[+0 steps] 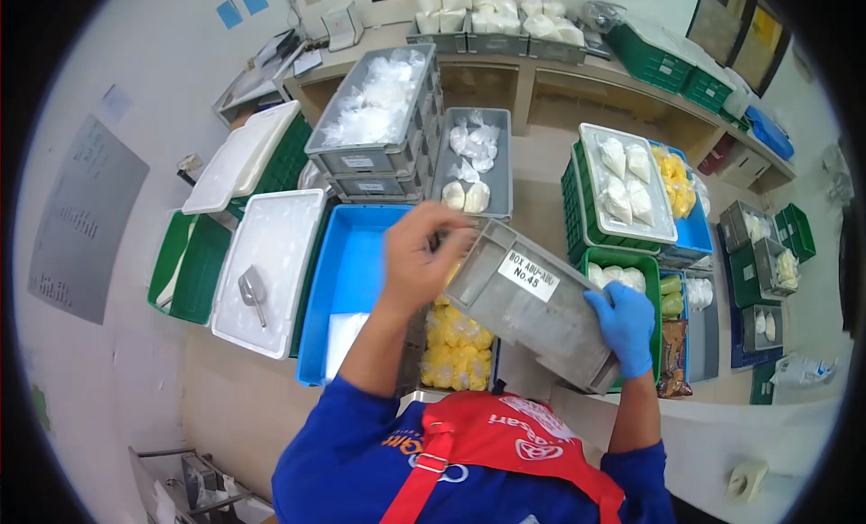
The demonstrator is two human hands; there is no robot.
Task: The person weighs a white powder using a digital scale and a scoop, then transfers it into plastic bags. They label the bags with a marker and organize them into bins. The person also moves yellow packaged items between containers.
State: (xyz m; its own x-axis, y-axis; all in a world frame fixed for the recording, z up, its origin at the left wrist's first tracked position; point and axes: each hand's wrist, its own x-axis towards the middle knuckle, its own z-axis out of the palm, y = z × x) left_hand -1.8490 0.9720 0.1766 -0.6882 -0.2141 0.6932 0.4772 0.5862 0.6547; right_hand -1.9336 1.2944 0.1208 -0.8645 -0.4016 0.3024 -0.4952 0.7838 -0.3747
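Red apron [519, 441]: lying nearest the camera, at six o'clock.
Grey box [541, 321]: hanging at twelve o'clock from the apron; risking, I judge, a twist or drop if its left end is lacking support; its long axis is running ten to four, its white label [529, 275] facing the camera.
Left hand [419, 253]: curling bare fingers by the ten o'clock end; blur is hiding whether it is gripping.
Right hand [624, 324]: clamping, gloved blue, on the three o'clock edge.
Yellow bags [454, 348]: sitting at eight o'clock, likely catching any fall.
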